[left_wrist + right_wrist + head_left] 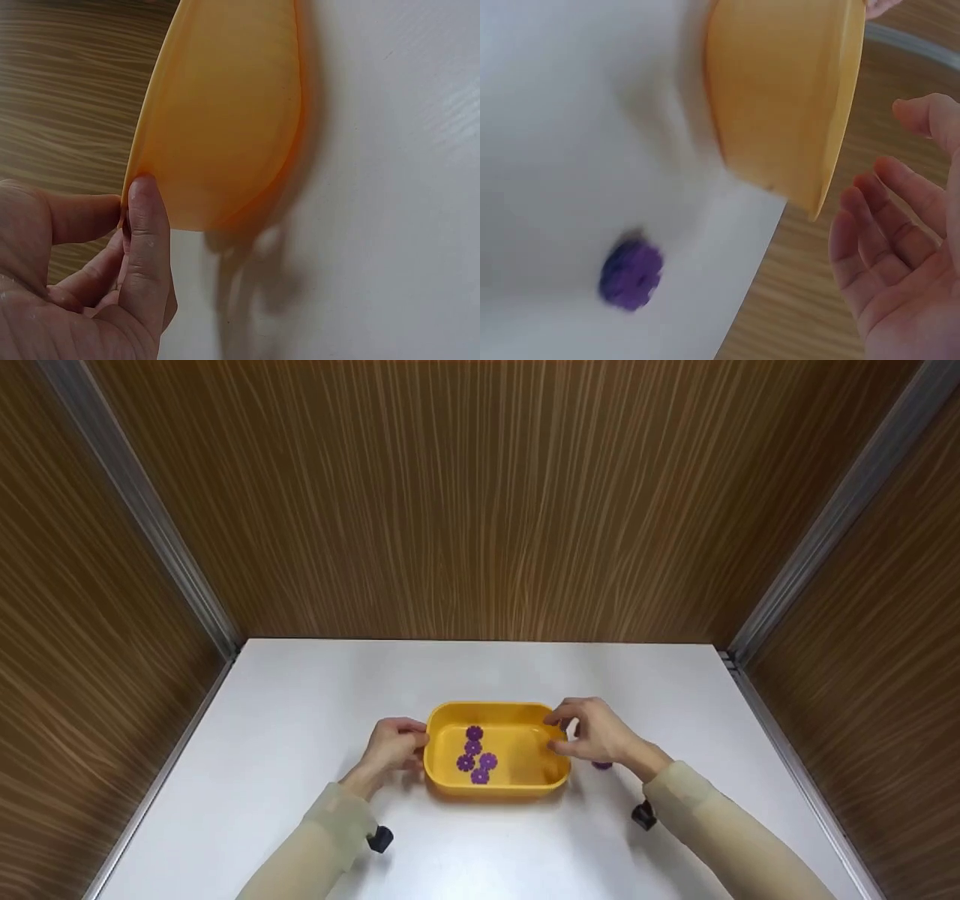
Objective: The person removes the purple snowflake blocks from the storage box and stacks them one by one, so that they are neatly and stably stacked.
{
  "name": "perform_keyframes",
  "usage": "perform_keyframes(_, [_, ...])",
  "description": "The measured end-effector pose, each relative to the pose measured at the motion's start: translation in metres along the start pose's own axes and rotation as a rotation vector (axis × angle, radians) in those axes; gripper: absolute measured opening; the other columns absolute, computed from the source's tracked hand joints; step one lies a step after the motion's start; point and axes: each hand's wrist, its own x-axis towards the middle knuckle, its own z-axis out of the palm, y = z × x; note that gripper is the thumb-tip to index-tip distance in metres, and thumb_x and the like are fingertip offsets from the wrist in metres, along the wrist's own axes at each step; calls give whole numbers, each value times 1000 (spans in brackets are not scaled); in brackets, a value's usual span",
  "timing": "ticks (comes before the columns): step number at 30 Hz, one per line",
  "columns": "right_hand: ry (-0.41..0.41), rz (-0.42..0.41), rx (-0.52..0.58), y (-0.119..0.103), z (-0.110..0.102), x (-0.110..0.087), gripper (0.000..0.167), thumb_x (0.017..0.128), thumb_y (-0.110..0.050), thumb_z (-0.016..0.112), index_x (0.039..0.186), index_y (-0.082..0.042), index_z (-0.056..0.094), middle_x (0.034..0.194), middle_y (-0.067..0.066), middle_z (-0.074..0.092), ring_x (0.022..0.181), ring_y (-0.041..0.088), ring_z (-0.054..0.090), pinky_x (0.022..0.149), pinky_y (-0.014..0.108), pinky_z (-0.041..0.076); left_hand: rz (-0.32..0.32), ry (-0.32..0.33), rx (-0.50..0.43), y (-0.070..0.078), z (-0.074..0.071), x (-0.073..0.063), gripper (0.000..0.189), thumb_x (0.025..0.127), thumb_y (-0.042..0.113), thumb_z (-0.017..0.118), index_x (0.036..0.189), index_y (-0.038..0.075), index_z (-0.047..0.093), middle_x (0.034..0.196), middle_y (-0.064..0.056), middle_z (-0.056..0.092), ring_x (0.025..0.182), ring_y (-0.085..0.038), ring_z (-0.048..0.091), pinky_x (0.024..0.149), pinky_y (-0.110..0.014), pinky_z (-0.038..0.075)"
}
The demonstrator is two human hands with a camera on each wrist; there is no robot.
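A yellow rectangular tub (495, 791) with rounded corners stands on the white table, and several purple flower-shaped pieces (480, 775) lie in its left half. At its left end my left hand (394, 746) pinches the rim between thumb and fingers; the left wrist view shows this grip on the tub wall (225, 112) closely. My right hand (596, 731) hovers at the tub's right end, fingers loosely bent and apart. In the right wrist view nothing sits between those fingers (911, 240). Another purple flower piece (632, 275) lies on the table outside the tub, partly hidden beneath the right hand in the head view.
The white table (300, 690) meets a wood-grain panel (480, 510) at the back. More wood-grain panels stand at left and right, with grey metal posts (150, 502) at the corners. A black device (380, 838) hangs from each wrist.
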Motion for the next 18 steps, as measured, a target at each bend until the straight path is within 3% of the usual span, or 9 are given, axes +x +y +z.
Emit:
perform_keyframes(7, [-106, 32, 7, -19, 14, 17, 30, 93, -23, 88, 119, -8, 84, 110, 11, 83, 99, 31, 77, 83, 27, 64, 14, -8, -1, -2, 0, 1, 29, 101, 8, 73, 128, 0, 78, 119, -20, 80, 89, -20, 76, 81, -40, 73])
perform_keyframes(18, [-205, 31, 6, -33, 36, 37, 35, 96, -20, 85, 126, -2, 82, 122, 17, 84, 105, 32, 78, 79, 28, 68, 4, -6, 6, -1, 1, 2, 29, 101, 8, 73, 129, 0, 78, 117, -18, 81, 85, -18, 76, 79, -38, 73])
